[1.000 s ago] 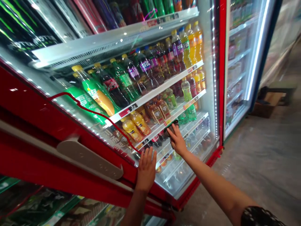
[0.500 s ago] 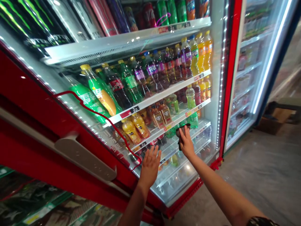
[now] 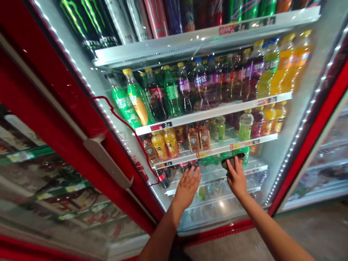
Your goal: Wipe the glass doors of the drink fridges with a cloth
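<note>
My left hand lies flat with its fingers spread, seemingly against the glass door of a drinks fridge, in front of the lower shelves. To its right, my right hand has its fingers over a small dark object, black and grey and perhaps a cloth; its kind is not clear. That object is up against the glass too, at the height of a green bottle lying behind it. My palm and thumb partly hide it. Small juice bottles stand on the shelf just above my left hand.
The door has a red frame with a grey handle at the left. A thin red line runs down the glass. Soda bottles and tall cans fill upper shelves. Another fridge stands right; shelves with goods show at lower left.
My view has turned and levelled, so the fridge sits straighter. Both hands appear farther right in view, still at the lower shelves; the dark object stays under my right hand.
</note>
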The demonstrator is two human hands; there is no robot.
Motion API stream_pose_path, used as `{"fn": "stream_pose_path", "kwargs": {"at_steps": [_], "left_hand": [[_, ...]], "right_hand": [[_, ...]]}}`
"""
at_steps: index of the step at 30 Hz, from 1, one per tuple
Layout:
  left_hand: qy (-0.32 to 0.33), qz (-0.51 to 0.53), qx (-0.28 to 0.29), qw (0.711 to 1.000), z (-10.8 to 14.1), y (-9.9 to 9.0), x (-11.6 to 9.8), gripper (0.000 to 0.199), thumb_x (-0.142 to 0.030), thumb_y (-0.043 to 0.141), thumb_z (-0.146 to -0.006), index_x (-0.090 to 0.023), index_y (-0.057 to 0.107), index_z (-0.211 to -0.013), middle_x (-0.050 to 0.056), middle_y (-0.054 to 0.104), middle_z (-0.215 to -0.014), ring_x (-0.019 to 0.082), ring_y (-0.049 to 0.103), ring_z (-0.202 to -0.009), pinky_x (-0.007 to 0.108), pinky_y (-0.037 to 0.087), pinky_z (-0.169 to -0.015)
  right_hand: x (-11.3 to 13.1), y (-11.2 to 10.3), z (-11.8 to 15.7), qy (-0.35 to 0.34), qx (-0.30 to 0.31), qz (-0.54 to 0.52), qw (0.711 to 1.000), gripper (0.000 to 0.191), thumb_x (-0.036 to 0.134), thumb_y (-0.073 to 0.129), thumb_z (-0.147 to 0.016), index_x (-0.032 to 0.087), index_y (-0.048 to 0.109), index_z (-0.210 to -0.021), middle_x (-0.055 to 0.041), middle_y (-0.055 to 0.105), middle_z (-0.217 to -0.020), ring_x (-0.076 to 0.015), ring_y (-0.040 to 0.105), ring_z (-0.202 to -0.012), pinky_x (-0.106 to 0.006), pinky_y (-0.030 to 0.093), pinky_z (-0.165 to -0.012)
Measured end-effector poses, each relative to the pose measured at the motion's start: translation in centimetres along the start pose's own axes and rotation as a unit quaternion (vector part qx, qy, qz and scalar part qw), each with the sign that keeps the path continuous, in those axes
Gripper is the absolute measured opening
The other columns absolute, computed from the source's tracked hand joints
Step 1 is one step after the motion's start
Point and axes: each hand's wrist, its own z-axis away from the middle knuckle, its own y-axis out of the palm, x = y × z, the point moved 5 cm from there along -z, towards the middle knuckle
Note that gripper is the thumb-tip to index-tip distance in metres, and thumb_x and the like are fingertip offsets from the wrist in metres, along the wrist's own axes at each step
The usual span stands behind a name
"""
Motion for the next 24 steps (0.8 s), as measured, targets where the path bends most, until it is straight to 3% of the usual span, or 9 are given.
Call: {"fn": "stream_pose_path", "kwargs": {"at_steps": [2, 4, 7, 11, 14, 16, 20, 22, 24], "left_hand": [[-0.004, -0.013, 0.009, 1.000, -0.5, 0.3, -1.0, 0.066, -0.017, 0.055, -0.091, -0.018, 0.038, -0.154, 0.007, 0.011, -0.170, 0.029, 0.016, -0.156, 0.049, 0.012, -0.128], [0.000, -0.018, 0.017, 1.000, -0.9, 0.5, -2.0, 0.063, -0.020, 0.052, -0.094, -0.018, 0.037, -0.155, 0.006, 0.008, -0.170, 0.028, 0.014, -0.156, 0.049, 0.009, -0.129], [-0.006, -0.024, 0.026, 0.999, -1.7, 0.9, -2.7, 0.062, -0.023, 0.050, -0.096, -0.020, 0.035, -0.155, 0.002, 0.005, -0.170, 0.027, 0.011, -0.157, 0.051, 0.005, -0.129], [-0.035, -0.034, 0.055, 0.997, -2.2, 1.4, -2.7, 0.063, -0.021, 0.051, -0.093, -0.022, 0.036, -0.155, 0.000, 0.006, -0.170, 0.027, 0.013, -0.157, 0.052, 0.004, -0.129], [-0.040, -0.046, 0.062, 0.996, -2.3, 1.8, -2.6, 0.068, -0.016, 0.054, -0.089, -0.024, 0.038, -0.155, -0.002, 0.010, -0.169, 0.025, 0.015, -0.156, 0.050, 0.004, -0.129], [-0.042, -0.055, 0.051, 0.996, -2.4, 2.0, -2.6, 0.069, -0.013, 0.056, -0.087, -0.025, 0.040, -0.153, -0.003, 0.012, -0.169, 0.024, 0.015, -0.156, 0.049, 0.003, -0.129], [-0.053, -0.053, 0.044, 0.996, -2.5, 2.2, -2.4, 0.070, -0.017, 0.058, -0.086, -0.024, 0.041, -0.153, -0.002, 0.014, -0.168, 0.025, 0.010, -0.157, 0.049, 0.006, -0.129], [-0.050, -0.037, 0.059, 0.996, -2.6, 2.3, -2.3, 0.073, -0.023, 0.061, -0.086, -0.022, 0.038, -0.155, -0.001, 0.015, -0.168, 0.026, 0.008, -0.157, 0.050, 0.012, -0.128], [-0.040, -0.019, 0.065, 0.997, -2.6, 2.2, -2.1, 0.075, -0.027, 0.062, -0.086, -0.023, 0.036, -0.156, -0.001, 0.017, -0.168, 0.026, 0.009, -0.157, 0.050, 0.016, -0.127]], "right_hand": [[-0.1, 0.6, 1.8, -0.014, 0.032, 0.006, 0.999, 0.096, -0.004, 0.045, -0.083, 0.040, 0.009, -0.161, -0.0026, 0.002, -0.170, -0.0407, 0.004, -0.154, -0.069, 0.042, -0.109], [0.7, 1.3, 2.4, -0.082, 0.082, 0.014, 0.993, 0.096, -0.006, 0.043, -0.082, 0.040, 0.012, -0.160, -0.0006, 0.008, -0.169, -0.0378, 0.007, -0.154, -0.066, 0.042, -0.111], [0.8, 0.8, 0.4, -0.172, 0.115, 0.018, 0.978, 0.093, -0.004, 0.046, -0.084, 0.043, 0.017, -0.159, 0.0029, 0.017, -0.167, -0.0333, 0.019, -0.154, -0.063, 0.036, -0.118], [-2.8, -1.6, -2.8, -0.120, 0.071, 0.011, 0.990, 0.092, 0.001, 0.050, -0.086, 0.045, 0.016, -0.158, 0.0033, 0.012, -0.169, -0.0369, 0.015, -0.154, -0.066, 0.034, -0.117], [-4.9, -2.4, -1.4, -0.010, 0.021, 0.004, 1.000, 0.094, 0.001, 0.050, -0.086, 0.043, 0.010, -0.160, -0.0002, 0.001, -0.170, -0.0414, 0.007, -0.154, -0.070, 0.040, -0.111], [-4.7, -2.0, 0.2, 0.025, 0.013, 0.007, 1.000, 0.095, -0.002, 0.046, -0.085, 0.041, 0.006, -0.161, -0.0024, -0.002, -0.170, -0.0418, 0.004, -0.153, -0.069, 0.043, -0.108], [-2.5, -0.9, -0.4, -0.087, 0.088, 0.021, 0.992, 0.100, -0.010, 0.039, -0.079, 0.042, 0.010, -0.160, 0.0020, 0.007, -0.169, -0.0355, 0.004, -0.154, -0.063, 0.041, -0.114], [-3.1, -1.7, -2.5, -0.139, 0.116, 0.025, 0.983, 0.099, -0.009, 0.040, -0.080, 0.044, 0.013, -0.159, 0.0052, 0.012, -0.168, -0.0326, 0.009, -0.155, -0.062, 0.036, -0.119], [-5.2, -3.1, -4.3, -0.138, 0.115, 0.028, 0.983, 0.096, -0.007, 0.042, -0.082, 0.045, 0.016, -0.159, 0.0064, 0.013, -0.168, -0.0318, 0.012, -0.155, -0.061, 0.034, -0.120]]}}
